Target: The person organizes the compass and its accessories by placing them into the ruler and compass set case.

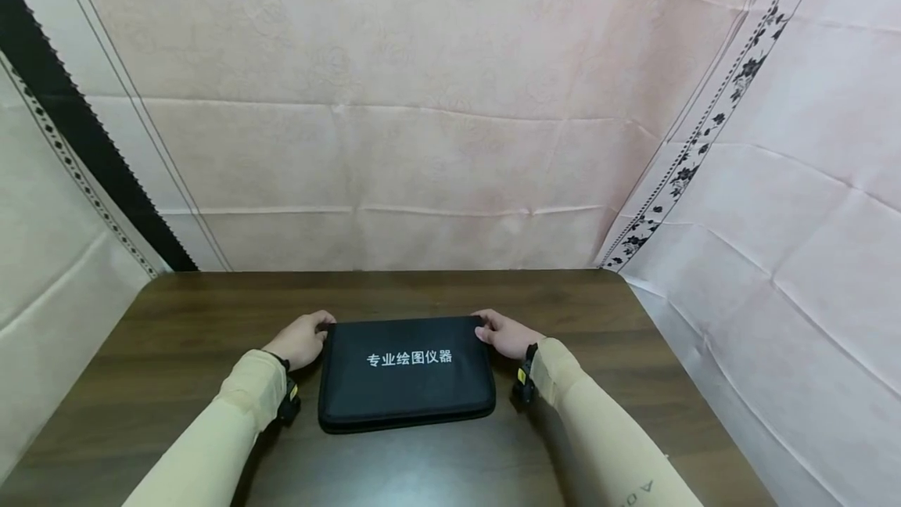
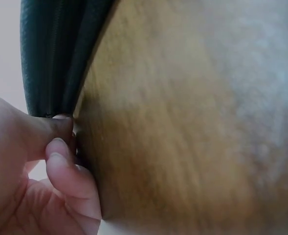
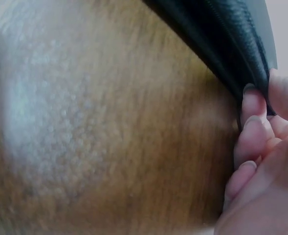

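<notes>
A black zip-up drawing-instrument case (image 1: 407, 393), with white Chinese lettering on its lid, lies closed on the brown wooden table. At its far left corner, my left hand (image 1: 301, 340) pinches the edge. The left wrist view shows the thumb and curled fingers of the left hand (image 2: 60, 171) at the end of the case's zipped side (image 2: 60, 58). My right hand (image 1: 508, 332) grips the far right corner, thumb on top. In the right wrist view the fingers of that hand (image 3: 261, 152) curl at the case's side (image 3: 217, 39). What the case contains is hidden.
The wood-grain table (image 1: 394, 468) reaches back to a pale patterned cloth (image 1: 422, 163) hanging behind it. More cloth hangs at the left and right (image 1: 788, 272), with a black strip (image 1: 84, 124) on the left. Dark camera bands (image 1: 524, 382) circle both wrists.
</notes>
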Motion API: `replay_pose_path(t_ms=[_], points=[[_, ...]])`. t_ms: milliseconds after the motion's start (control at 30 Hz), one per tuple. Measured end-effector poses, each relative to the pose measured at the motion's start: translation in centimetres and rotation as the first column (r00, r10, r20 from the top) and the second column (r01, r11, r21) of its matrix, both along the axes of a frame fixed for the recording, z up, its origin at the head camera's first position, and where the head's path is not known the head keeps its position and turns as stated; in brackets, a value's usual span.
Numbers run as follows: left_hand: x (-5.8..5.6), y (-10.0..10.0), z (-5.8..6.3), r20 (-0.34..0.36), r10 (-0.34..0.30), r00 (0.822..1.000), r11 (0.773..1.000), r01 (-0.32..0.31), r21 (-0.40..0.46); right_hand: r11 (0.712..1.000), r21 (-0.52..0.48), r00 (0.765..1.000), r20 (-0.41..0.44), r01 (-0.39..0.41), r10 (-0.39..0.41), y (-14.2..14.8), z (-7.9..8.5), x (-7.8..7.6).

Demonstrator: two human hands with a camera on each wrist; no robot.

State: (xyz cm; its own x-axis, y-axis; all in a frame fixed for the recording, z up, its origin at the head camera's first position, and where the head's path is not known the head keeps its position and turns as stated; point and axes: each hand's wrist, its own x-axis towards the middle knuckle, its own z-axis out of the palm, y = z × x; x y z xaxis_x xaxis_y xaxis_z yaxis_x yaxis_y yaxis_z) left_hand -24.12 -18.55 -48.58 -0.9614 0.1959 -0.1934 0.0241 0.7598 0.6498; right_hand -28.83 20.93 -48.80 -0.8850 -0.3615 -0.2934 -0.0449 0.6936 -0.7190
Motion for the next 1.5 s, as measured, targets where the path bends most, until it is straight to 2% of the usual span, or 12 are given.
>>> replay_pose_path(t_ms=[367, 1100, 1500], points=[[-0.3, 0.0, -0.5, -0.007, -0.016, 1.000, 1.000, 0.016, 0.006, 0.999, -0.014, 0.999, 0.018, 0.032, -0.032, 0.2, -0.1, 0.2], [0.7, 0.7, 0.3, 0.019, 0.046, 0.999, 0.996, -0.044, -0.078, 0.997, -0.036, 0.998, 0.020, 0.066, -0.066, -0.2, 0.0, 0.8], [0.3, 0.5, 0.1, 0.030, 0.029, 0.999, 0.998, -0.027, -0.065, 0.996, -0.054, 0.997, 0.009, 0.072, -0.072, -0.2, 0.0, 0.9]])
